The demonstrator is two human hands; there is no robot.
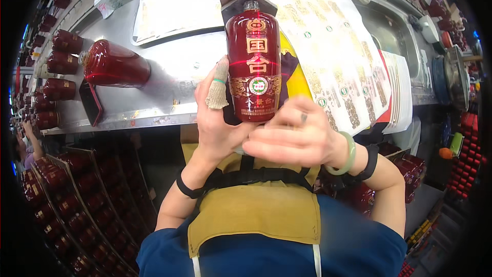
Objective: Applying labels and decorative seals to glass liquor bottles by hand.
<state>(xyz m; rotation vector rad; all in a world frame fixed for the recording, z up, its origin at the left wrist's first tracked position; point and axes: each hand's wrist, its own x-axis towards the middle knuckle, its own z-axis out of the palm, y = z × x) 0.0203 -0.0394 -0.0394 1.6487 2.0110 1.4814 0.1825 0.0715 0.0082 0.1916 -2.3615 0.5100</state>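
A dark red glass bottle (254, 66) with gold print and a round green-and-white label lies neck away from me, its neck end at a metal block (248, 1). My left hand (220, 123) grips its lower left side; one digit wears a knitted cloth sleeve (219, 84) with a green band. Close to the bottle's lower right, my right hand (294, 133) is blurred, its fingers stretched out toward the left and holding nothing visible. A pale green bangle (349, 155) circles that wrist. Red light lines cross the bottle.
Sheets of gold and green decals (328, 36) cover the right side of the metal bench (179, 74). Another red bottle (117, 64) lies at left beside a dark red phone-like slab (91, 103). A white tray (177, 2) sits behind; a sink (389, 31) is at right. Bottle racks (77, 195) stand lower left.
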